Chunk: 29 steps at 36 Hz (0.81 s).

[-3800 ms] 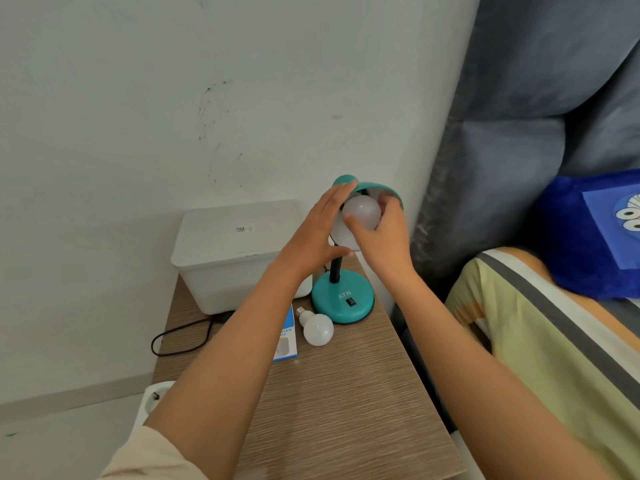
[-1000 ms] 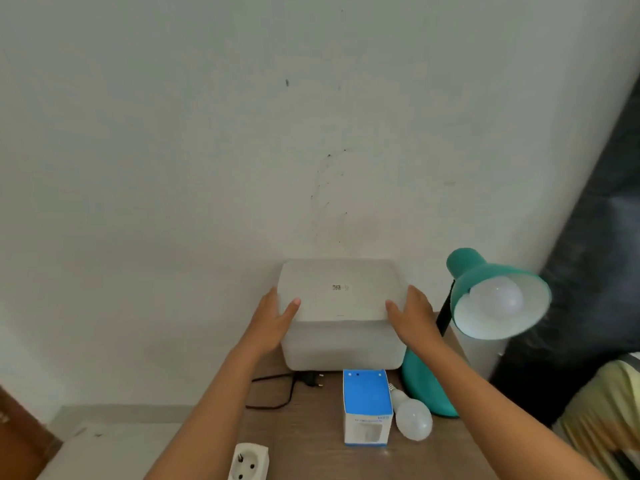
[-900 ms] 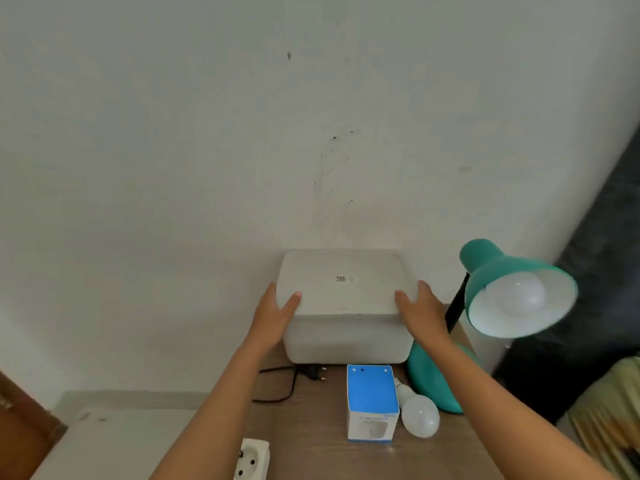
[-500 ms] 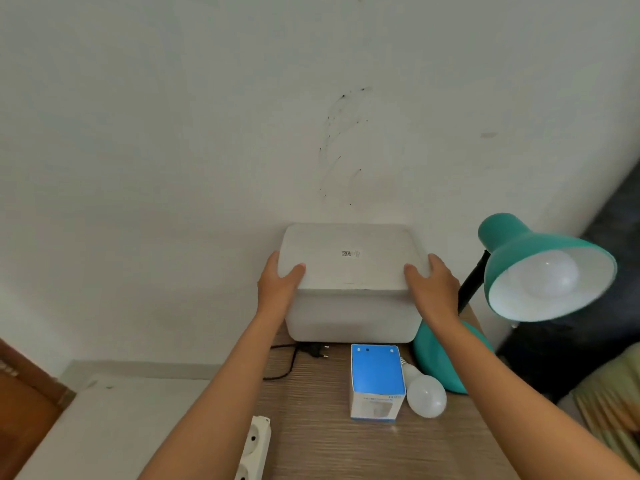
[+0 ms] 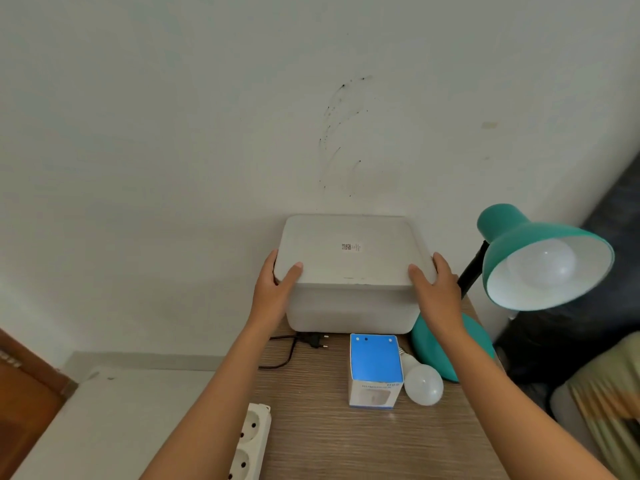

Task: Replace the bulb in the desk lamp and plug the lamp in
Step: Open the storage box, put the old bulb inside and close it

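Note:
A teal desk lamp stands at the table's right, its shade tilted toward me with a white bulb in the socket. A second white bulb lies on the table beside a blue and white bulb carton. The lamp's black plug and cord lie loose in front of a white lidded box. My left hand grips the box's left side and my right hand grips its right side. A white power strip hangs at the table's left edge.
The wooden table stands against a white wall. The lamp's teal base is partly hidden behind my right arm. A dark cushion and striped fabric lie to the right. White floor is at the lower left.
My hands left the bulb in the lamp and took hold of the white box's two sides. In the last second they stay on the box while my view tilts down slightly.

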Each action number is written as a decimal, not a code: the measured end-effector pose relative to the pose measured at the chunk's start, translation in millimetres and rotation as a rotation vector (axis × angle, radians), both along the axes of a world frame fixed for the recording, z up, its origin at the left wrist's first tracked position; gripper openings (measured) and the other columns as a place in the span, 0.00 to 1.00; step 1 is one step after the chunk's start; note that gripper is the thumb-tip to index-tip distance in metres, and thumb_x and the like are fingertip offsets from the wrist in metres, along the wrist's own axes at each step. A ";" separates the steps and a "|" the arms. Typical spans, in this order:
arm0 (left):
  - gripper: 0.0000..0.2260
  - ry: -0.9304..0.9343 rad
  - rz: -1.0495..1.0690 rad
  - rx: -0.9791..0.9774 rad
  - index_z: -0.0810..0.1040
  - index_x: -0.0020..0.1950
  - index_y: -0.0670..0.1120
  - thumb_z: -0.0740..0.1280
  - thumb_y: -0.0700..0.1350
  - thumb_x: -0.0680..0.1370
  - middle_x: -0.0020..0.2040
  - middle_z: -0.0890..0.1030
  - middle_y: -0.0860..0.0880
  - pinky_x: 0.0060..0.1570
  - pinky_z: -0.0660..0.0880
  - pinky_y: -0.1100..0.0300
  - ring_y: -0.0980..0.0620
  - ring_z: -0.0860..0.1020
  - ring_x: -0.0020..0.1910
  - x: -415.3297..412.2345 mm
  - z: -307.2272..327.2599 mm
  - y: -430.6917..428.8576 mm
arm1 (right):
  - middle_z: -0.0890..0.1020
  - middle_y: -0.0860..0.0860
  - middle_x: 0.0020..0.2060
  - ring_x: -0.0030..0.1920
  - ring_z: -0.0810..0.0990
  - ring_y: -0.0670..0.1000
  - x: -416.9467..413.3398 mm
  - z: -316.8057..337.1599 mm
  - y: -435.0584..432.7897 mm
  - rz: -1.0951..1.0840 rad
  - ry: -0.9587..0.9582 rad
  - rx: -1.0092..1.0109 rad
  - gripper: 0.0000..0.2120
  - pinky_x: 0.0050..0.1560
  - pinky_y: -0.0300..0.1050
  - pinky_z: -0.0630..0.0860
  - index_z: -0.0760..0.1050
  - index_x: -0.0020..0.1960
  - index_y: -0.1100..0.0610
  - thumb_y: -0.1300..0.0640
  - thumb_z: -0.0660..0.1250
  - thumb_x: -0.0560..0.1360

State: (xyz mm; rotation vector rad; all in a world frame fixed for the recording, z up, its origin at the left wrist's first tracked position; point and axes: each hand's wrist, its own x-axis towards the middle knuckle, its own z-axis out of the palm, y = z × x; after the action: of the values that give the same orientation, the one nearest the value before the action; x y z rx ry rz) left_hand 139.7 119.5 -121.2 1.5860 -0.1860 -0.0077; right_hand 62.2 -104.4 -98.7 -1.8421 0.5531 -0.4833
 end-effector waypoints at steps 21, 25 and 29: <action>0.40 -0.025 0.002 0.025 0.64 0.71 0.52 0.73 0.61 0.63 0.64 0.75 0.55 0.61 0.73 0.57 0.56 0.74 0.62 -6.2 -23.4 3.1 | 0.62 0.51 0.74 0.72 0.62 0.50 -10.3 -18.4 -0.2 0.143 -0.091 0.065 0.36 0.73 0.51 0.61 0.52 0.76 0.53 0.51 0.67 0.74; 0.38 -0.032 0.021 0.024 0.62 0.73 0.52 0.74 0.59 0.67 0.62 0.74 0.58 0.56 0.73 0.64 0.58 0.73 0.61 -7.5 -17.6 -0.3 | 0.64 0.51 0.73 0.72 0.63 0.51 -10.5 -16.3 -0.4 0.133 -0.096 0.065 0.36 0.73 0.54 0.63 0.54 0.75 0.53 0.49 0.67 0.73; 0.37 -0.028 0.010 0.041 0.62 0.72 0.52 0.74 0.59 0.67 0.61 0.75 0.60 0.57 0.73 0.61 0.59 0.74 0.60 -8.2 -13.4 1.7 | 0.64 0.51 0.72 0.70 0.64 0.48 -10.0 -11.4 -0.5 0.124 -0.106 0.068 0.35 0.71 0.46 0.62 0.54 0.75 0.54 0.52 0.67 0.74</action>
State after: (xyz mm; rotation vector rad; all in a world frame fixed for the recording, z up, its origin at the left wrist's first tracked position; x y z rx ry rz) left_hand 131.5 121.1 -134.7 1.6286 -0.2015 0.0186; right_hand 52.2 -105.0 -110.1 -1.7631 0.3774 -0.4702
